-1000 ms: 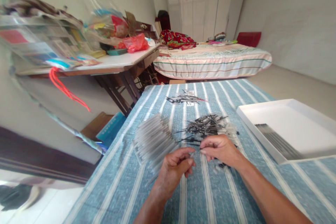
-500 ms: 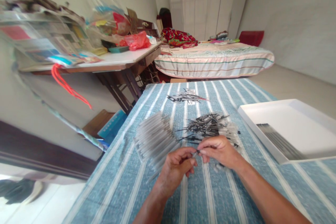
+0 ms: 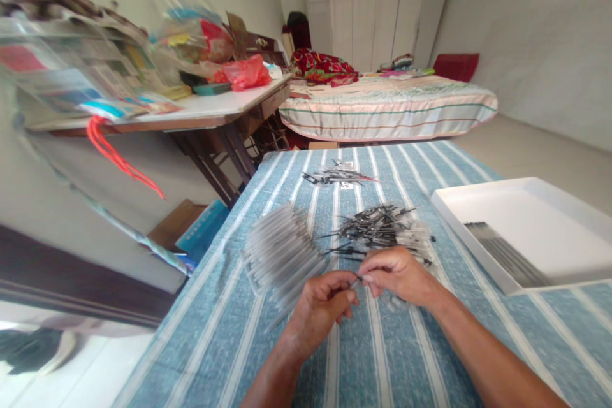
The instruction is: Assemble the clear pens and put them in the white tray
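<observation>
My left hand [image 3: 325,303] and my right hand [image 3: 394,274] meet fingertip to fingertip above the striped cloth. Both are closed in a pinch on a thin piece with a dark tip [image 3: 358,279]; most of it is hidden by the fingers. Left of them lies a row of translucent grey tubes [image 3: 282,245], side by side. Just beyond my right hand is a loose pile of slim black and clear parts [image 3: 377,226]. Farther back, a smaller heap of thin black and grey pieces [image 3: 335,174] rests on a printed label.
A shallow white box [image 3: 554,229] stands at the right, with several grey sticks [image 3: 507,254] lined up inside. The blue striped cloth [image 3: 201,344] covers the table. A cluttered desk [image 3: 205,118] is at the left, and a bed [image 3: 392,108] lies beyond.
The hands keep almost the same pinch at the same spot. The dark tip shows slightly less between the fingers. The whole view has shifted a little.
</observation>
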The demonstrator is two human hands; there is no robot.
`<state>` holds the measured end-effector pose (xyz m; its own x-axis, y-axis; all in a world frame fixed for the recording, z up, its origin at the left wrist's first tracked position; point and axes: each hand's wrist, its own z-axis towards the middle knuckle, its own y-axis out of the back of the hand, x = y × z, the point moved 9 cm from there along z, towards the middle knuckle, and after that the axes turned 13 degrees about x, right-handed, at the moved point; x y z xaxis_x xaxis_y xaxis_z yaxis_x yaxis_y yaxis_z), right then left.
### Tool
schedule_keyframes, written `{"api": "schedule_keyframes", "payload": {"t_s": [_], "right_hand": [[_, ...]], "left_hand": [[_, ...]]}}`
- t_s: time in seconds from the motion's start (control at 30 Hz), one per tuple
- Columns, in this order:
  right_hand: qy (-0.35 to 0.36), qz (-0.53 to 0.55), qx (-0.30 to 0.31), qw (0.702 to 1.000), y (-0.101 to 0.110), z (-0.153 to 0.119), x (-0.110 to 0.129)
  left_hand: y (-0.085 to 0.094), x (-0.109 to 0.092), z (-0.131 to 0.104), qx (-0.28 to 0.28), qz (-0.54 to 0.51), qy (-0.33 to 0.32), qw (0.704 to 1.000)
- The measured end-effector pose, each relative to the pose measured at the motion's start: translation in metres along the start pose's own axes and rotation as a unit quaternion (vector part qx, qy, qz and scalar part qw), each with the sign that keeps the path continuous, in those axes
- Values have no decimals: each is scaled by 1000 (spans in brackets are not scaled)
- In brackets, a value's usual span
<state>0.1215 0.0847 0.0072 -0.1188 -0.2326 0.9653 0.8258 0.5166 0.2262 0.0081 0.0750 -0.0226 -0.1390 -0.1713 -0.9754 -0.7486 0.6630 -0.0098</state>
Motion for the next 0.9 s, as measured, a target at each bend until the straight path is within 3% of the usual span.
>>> {"api": "schedule_keyframes", "payload": {"t_s": [0.67, 0.9], "right_hand": [[-55, 4, 22, 998, -3, -3, -8], [-51, 142, 32, 988, -7, -3, -17]], "left_hand": [[-1, -1, 0, 12, -14, -8, 1000], [0, 0, 0, 12, -30, -14, 999]]}}
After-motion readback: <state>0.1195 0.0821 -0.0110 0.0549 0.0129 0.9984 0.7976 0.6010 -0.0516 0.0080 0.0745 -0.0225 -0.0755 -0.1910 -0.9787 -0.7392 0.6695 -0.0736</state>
